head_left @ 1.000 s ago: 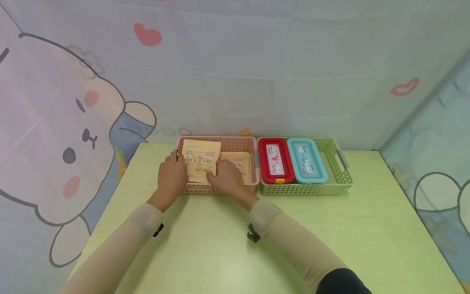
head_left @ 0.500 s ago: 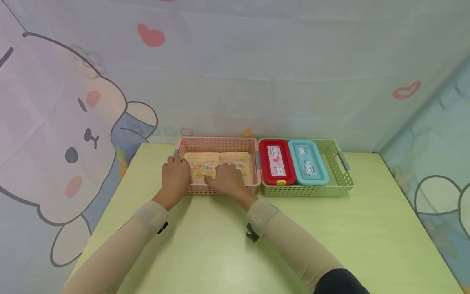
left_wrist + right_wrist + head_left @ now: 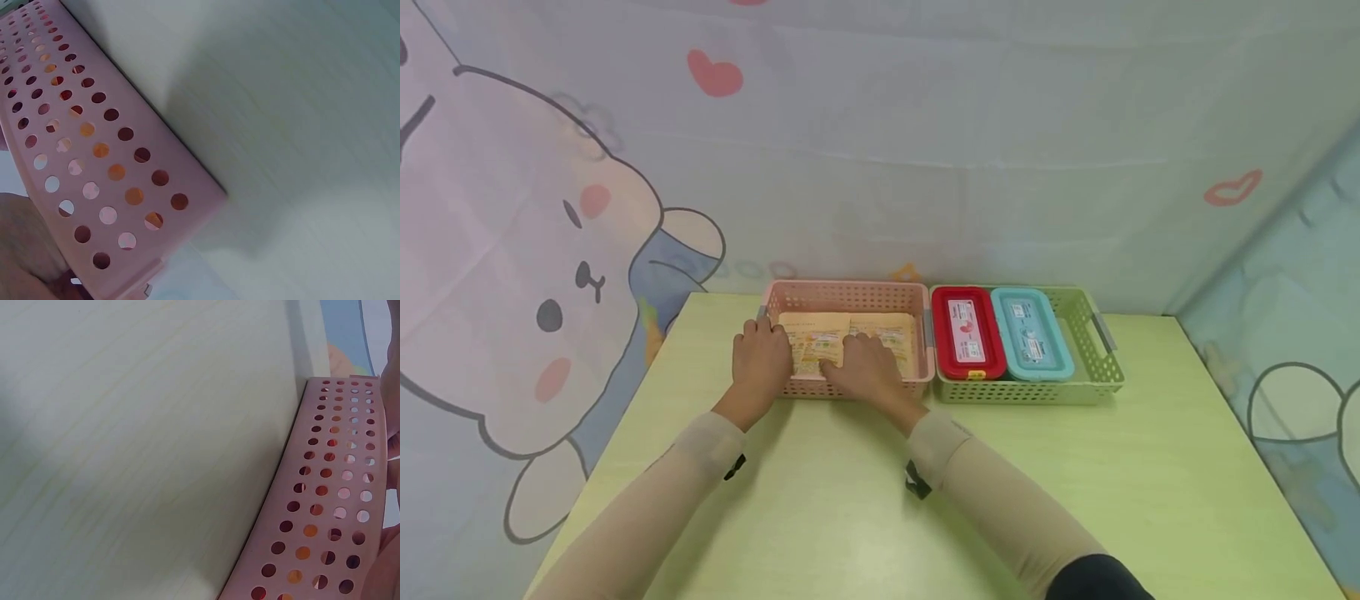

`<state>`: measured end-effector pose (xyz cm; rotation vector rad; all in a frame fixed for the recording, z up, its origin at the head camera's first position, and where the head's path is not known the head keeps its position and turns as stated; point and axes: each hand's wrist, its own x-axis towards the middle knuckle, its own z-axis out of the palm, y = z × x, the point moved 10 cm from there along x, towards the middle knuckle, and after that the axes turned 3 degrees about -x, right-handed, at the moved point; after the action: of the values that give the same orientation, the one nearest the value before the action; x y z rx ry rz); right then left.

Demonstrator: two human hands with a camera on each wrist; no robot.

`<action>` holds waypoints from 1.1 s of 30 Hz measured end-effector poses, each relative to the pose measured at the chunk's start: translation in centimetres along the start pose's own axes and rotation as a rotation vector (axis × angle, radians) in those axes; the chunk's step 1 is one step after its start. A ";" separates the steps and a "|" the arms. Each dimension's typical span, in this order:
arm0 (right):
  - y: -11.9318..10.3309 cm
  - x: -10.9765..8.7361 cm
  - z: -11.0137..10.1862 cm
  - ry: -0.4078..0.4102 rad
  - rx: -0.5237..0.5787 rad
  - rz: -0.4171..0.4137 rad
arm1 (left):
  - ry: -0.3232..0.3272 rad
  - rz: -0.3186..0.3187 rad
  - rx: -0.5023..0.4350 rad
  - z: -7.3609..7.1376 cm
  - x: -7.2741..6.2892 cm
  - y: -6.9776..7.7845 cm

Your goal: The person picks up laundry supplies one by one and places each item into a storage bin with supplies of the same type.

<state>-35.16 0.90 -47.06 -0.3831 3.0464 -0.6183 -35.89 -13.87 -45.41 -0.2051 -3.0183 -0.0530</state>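
Note:
In the head view, a tan printed packet [image 3: 820,333] lies in the left half of the pink perforated basket [image 3: 850,287]. My left hand [image 3: 762,360] holds its left side, knuckles up beside the basket's left end. At its right side my right hand [image 3: 868,371] grips it, thumb over the printed front and the other fingers mostly hidden. A second, similar tan packet [image 3: 895,333] sits to the right, partly behind my right hand. Both wrist views show the basket's long holed wall [image 3: 125,134], with only part of the left hand [image 3: 28,250] and right hand [image 3: 390,562] at the picture edges.
A green basket [image 3: 1101,367] stands right against the pink one. It holds a red-lidded box [image 3: 947,350] and a light-blue-lidded box [image 3: 1060,354] side by side. Behind the pale green table [image 3: 850,500] hangs a printed cloth backdrop [image 3: 925,150].
The tan packet, standing higher above the basket a second ago, has gone down into it with both hands at its sides. Over the last half second the hands have barely moved.

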 end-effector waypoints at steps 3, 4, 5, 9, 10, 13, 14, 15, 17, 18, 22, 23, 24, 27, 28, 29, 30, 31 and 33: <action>0.0 -0.2 0.0 0.010 0.020 -0.001 | 0.004 -0.007 -0.008 0.1 0.0 -0.1; 0.1 -0.3 0.0 0.015 0.021 -0.005 | 0.004 -0.009 -0.011 0.2 0.0 -0.1; 0.1 -0.2 0.1 0.017 0.024 -0.011 | 0.005 -0.007 -0.015 0.2 0.0 -0.1; 0.5 -0.1 0.3 0.015 0.068 -0.060 | 0.018 0.006 -0.029 0.3 0.2 0.1; 0.6 -0.2 0.2 0.007 0.100 -0.074 | 0.025 0.013 -0.037 0.3 0.2 0.2; 0.6 -0.4 -0.2 -0.036 0.255 -0.113 | 0.061 0.042 -0.053 -0.1 0.2 0.3; 0.7 -0.4 -0.3 -0.055 0.315 -0.121 | 0.073 0.054 -0.062 -0.3 0.2 0.3; 0.8 -0.5 -0.5 -0.077 0.362 -0.124 | 0.083 0.065 -0.074 -0.6 0.2 0.2; 0.9 -0.5 -1.0 -0.097 0.434 -0.132 | 0.099 0.087 -0.097 -1.1 0.2 0.1; 1.0 -0.4 -1.2 -0.103 0.453 -0.132 | 0.106 0.099 -0.111 -1.4 0.3 0.1; 1.0 -0.2 -2.9 -0.114 0.485 -0.147 | 0.117 0.163 -0.175 -2.8 0.8 0.1; 0.9 -0.1 -3.4 -0.125 0.481 -0.156 | 0.110 0.190 -0.198 -3.3 0.9 0.2; 0.8 -0.2 -3.9 -0.144 0.485 -0.164 | 0.093 0.216 -0.222 -3.6 1.1 0.4; 0.4 -0.6 -5.4 -0.207 0.459 -0.218 | -0.002 0.289 -0.293 -4.3 1.5 1.0; 0.4 -0.8 -5.9 -0.228 0.441 -0.240 | -0.039 0.305 -0.315 -4.4 1.5 1.3; 0.3 -1.0 -6.4 -0.247 0.420 -0.265 | -0.073 0.315 -0.332 -4.6 1.6 1.4; 0.3 -1.2 -6.9 -0.259 0.392 -0.288 | -0.100 0.322 -0.346 -4.8 1.6 1.6; 0.3 -1.5 -7.6 -0.264 0.360 -0.306 | -0.122 0.329 -0.355 -5.1 1.6 1.8; 0.5 -1.9 -8.9 -0.254 0.295 -0.342 | -0.140 0.335 -0.364 -5.7 1.6 2.2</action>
<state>-33.96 5.20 -39.15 -0.9010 2.6143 -0.9340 -36.53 -11.77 -39.53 -0.7706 -3.0362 -0.5800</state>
